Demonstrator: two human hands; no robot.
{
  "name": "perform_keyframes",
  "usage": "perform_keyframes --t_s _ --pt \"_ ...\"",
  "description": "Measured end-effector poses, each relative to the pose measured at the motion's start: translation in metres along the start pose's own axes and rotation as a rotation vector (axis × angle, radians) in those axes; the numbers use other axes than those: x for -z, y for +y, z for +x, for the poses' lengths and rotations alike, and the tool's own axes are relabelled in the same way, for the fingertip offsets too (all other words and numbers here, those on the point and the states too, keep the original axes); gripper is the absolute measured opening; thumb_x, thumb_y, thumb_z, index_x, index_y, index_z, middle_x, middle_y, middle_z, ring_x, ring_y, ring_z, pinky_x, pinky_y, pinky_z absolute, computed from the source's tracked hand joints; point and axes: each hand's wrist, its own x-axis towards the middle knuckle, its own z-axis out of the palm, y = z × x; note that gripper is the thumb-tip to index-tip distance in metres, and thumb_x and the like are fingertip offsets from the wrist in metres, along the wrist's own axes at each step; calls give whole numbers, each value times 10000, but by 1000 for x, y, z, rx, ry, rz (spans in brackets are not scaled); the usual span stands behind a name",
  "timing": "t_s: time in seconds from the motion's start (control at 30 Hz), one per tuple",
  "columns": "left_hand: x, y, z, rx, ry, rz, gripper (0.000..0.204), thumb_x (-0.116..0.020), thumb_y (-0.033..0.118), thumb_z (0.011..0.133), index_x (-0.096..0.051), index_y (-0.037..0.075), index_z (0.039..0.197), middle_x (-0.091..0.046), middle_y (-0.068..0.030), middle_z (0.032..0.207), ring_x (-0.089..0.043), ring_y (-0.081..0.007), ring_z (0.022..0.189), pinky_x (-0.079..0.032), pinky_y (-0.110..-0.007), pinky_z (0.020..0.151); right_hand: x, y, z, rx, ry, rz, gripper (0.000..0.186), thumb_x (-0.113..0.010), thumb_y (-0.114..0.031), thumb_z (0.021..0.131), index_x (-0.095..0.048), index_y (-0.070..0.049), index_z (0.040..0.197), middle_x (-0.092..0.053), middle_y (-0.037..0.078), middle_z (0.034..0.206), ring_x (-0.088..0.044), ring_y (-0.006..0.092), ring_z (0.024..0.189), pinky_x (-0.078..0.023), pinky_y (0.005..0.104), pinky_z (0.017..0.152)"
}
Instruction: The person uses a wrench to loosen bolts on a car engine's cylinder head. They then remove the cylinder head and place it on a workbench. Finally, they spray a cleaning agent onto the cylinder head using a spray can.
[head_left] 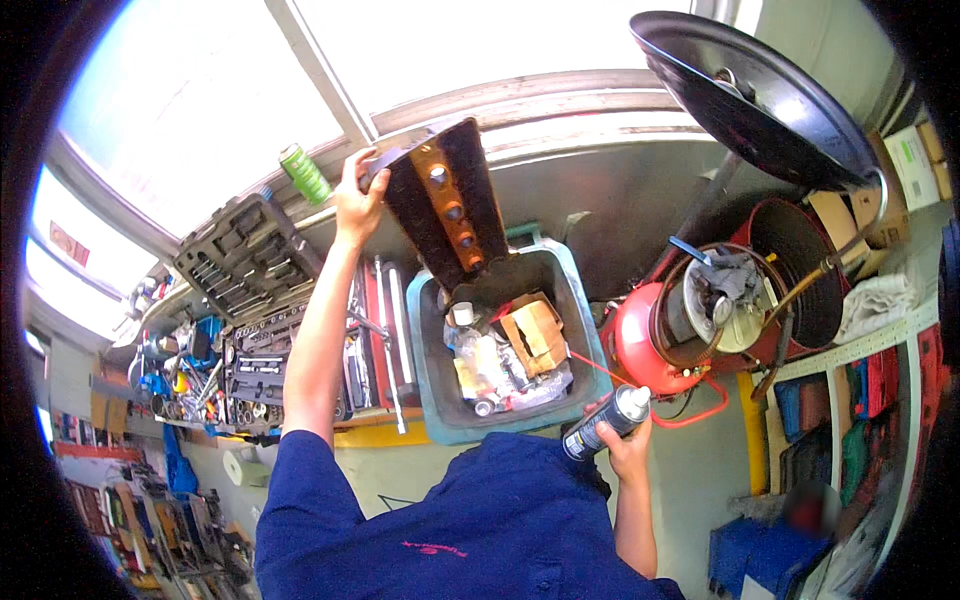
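Note:
My left hand point(362, 200) is raised, gripping the upper end of a long dark cover point(480, 185). An amber-brown strip with several round holes runs along the cover. It is held tilted, its lower end over the far side of a teal-rimmed bin point(428, 400). My right hand point(630, 455) is wrapped round a dark spray can point(600, 428) with a silvery top, near the bin's front right corner. From the can's top a thin red straw point(600, 368) reaches over the bin. Inside the bin lie a torn cardboard box point(535, 335) and crumpled plastic point(490, 365).
Open socket sets point(265, 370) and loose tools crowd the bench at left; a green can point(304, 174) stands by the window. At right are a red tank point(645, 335) and a large black dish point(750, 100) overhead. A shelf point(860, 345) holds coloured bins below.

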Motion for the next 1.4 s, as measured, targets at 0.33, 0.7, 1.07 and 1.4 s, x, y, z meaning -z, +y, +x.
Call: perform_keyframes --t_s 0.33,0.7,1.07,1.4 --pt "9 7 3 47 -151 14 521 -463 415 1125 -580 -12 1399 -661 -222 1301 -635 -319 1221 -457 -410 1089 -135 -59 111 749 -306 -512 1044 -854 -4 791 -232 -48 1629 -625 172 1273 -686 267 1091 -547 434 1002" --pt "17 19 14 135 -283 109 614 -447 431 1114 -507 -52 1489 -562 -258 1467 -510 -355 1413 -360 -417 1206 -242 -70 198 988 -96 -651 715 -844 -156 831 -523 -220 1467 -596 177 1183 -693 413 974 -591 486 746" --pt "23 21 11 205 -337 83 740 -405 488 1113 -370 -84 1580 -372 -300 1638 -331 -379 1552 -242 -431 1280 -271 -78 215 971 -118 -737 697 -819 -184 852 -503 -272 1468 -572 185 1195 -698 421 955 -595 503 719" --pt "24 15 11 230 -352 8 772 -393 515 1114 -325 -76 1605 -350 -287 1655 -312 -360 1564 -219 -428 1290 -275 -75 216 987 -122 -750 692 -821 -198 853 -508 -273 1466 -577 194 1213 -704 433 951 -598 502 712"
